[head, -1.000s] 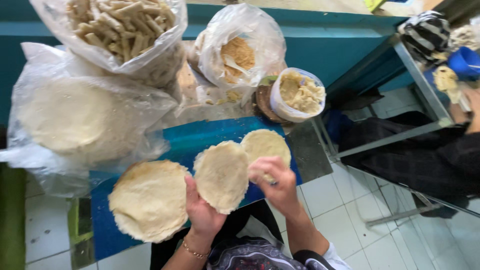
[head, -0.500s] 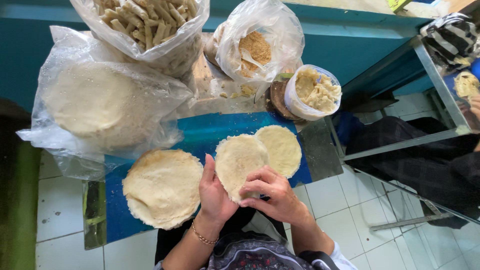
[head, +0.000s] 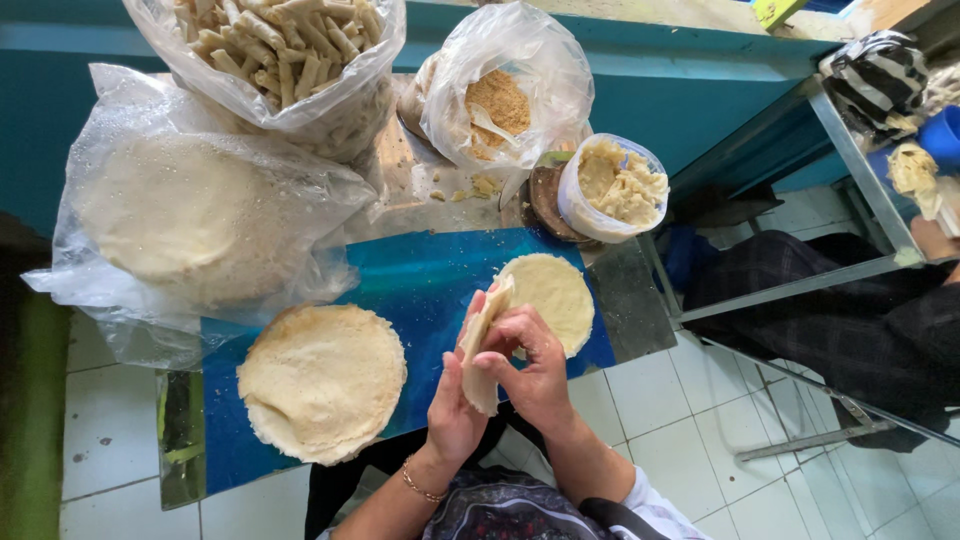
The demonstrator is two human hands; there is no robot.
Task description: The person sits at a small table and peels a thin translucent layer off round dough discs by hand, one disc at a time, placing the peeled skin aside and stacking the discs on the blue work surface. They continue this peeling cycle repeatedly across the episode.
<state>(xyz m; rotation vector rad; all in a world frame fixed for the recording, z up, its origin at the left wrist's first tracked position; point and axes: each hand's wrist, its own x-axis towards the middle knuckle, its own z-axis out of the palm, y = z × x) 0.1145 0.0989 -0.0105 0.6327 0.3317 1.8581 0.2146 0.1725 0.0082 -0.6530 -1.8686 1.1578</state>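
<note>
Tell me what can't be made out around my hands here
- Head view: the folded wrapper between the left hand and right hand; whether it holds filling is hidden by the fold and the fingers.
- Flat wrapper on the blue board: its near edge is covered by the right hand.
- Bag of sticks: cut off by the top edge.

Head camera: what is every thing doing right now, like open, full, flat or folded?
Round wrapper: folded upright, held by both hands.
Left hand: gripping it.
Right hand: gripping it.
Second wrapper: flat on board.
Wrapper stack: flat.
Tub of filling: open, full.
Bag of rolls: open, full.
</note>
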